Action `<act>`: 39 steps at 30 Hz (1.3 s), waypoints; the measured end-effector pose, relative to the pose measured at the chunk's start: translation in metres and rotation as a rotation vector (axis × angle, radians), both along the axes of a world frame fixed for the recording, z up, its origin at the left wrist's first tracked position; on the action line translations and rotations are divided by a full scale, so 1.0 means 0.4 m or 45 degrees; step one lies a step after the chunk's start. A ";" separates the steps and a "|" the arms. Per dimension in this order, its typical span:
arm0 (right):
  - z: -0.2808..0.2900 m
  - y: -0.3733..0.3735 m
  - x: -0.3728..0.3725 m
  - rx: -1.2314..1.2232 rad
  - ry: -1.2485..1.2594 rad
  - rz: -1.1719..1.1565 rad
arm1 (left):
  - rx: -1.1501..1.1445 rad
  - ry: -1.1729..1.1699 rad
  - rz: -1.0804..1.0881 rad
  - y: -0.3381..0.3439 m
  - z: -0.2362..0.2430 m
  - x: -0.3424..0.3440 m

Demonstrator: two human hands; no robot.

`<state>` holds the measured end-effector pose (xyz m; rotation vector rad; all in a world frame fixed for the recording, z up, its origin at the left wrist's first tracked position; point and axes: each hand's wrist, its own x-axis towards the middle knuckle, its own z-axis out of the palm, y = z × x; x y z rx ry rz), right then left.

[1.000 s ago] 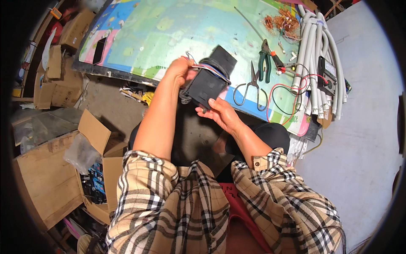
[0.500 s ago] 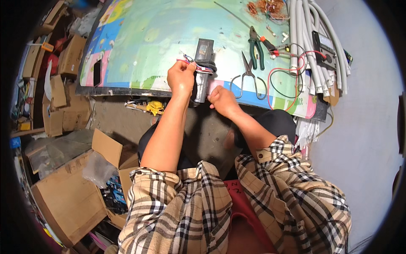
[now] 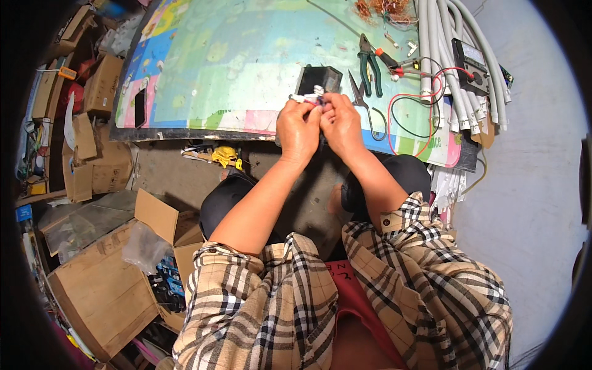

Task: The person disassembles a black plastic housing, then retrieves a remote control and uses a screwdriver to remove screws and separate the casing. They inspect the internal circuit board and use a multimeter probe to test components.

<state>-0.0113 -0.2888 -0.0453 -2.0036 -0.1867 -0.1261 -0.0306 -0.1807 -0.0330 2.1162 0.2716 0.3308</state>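
My left hand (image 3: 298, 128) and my right hand (image 3: 341, 123) meet at the front edge of the colourful table mat (image 3: 234, 61). Both pinch a small white connector with thin wires (image 3: 306, 97) between their fingertips. Just beyond my fingers a black box-shaped device (image 3: 320, 79) lies on the mat, partly hidden by them. I cannot tell whether the wires run into it.
Scissors (image 3: 364, 102), green-handled pliers (image 3: 368, 61), a red wire loop (image 3: 407, 105), a black meter (image 3: 470, 58) and grey flexible tubes (image 3: 453, 55) lie to the right on the table. Cardboard boxes (image 3: 105, 290) crowd the floor at the left.
The black device that both hands held up and turned now lies on the mat. My hands have closed together on the small white connector in front of it.
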 end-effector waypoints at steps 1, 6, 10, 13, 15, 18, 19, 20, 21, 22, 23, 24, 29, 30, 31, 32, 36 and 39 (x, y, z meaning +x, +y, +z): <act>-0.006 -0.014 0.010 -0.025 -0.026 -0.058 | -0.018 0.016 -0.084 -0.004 -0.004 0.000; -0.055 -0.085 0.035 0.065 0.203 -0.171 | -0.554 0.247 -0.325 0.032 -0.021 0.025; -0.087 -0.107 0.045 0.275 0.309 -0.209 | -0.191 0.336 -0.250 0.088 0.057 0.043; -0.085 -0.110 0.048 0.186 0.315 -0.184 | 0.035 0.210 -0.360 0.074 0.018 0.032; -0.064 -0.100 0.045 0.137 0.316 -0.179 | 0.119 0.155 -0.420 0.065 0.003 0.038; -0.060 -0.095 0.034 0.230 0.203 -0.149 | 0.147 0.080 -0.403 0.052 -0.045 0.065; -0.053 -0.092 0.030 0.160 0.118 -0.098 | 0.111 0.095 -0.396 0.054 -0.050 0.073; -0.045 -0.090 0.024 0.090 0.033 -0.045 | 0.076 0.112 -0.388 0.058 -0.056 0.079; -0.034 -0.087 0.018 0.020 -0.051 0.008 | 0.041 0.128 -0.380 0.060 -0.061 0.085; -0.019 -0.082 0.012 -0.063 -0.228 0.109 | 0.087 0.088 -0.353 0.057 -0.066 0.091; -0.019 -0.078 0.007 -0.113 -0.263 0.147 | 0.081 0.112 -0.364 0.059 -0.070 0.099; -0.013 -0.074 0.006 -0.153 -0.268 0.141 | 0.075 0.137 -0.374 0.062 -0.074 0.108; -0.018 -0.076 0.008 -0.260 -0.241 0.153 | 0.106 0.223 -0.540 0.082 -0.079 0.130; -0.016 -0.076 0.008 -0.283 -0.251 0.166 | 0.110 0.214 -0.584 0.090 -0.077 0.133; -0.014 -0.074 0.010 -0.303 -0.262 0.186 | 0.035 0.271 -0.607 0.099 -0.079 0.138; -0.011 -0.072 0.013 -0.325 -0.305 0.214 | -0.041 0.329 -0.629 0.108 -0.081 0.144; -0.001 -0.080 0.032 -0.448 -0.451 0.328 | -0.299 0.567 -0.658 0.113 -0.048 0.152; -0.002 -0.082 0.044 -0.617 -0.470 0.385 | -0.400 0.606 -0.678 0.120 -0.040 0.158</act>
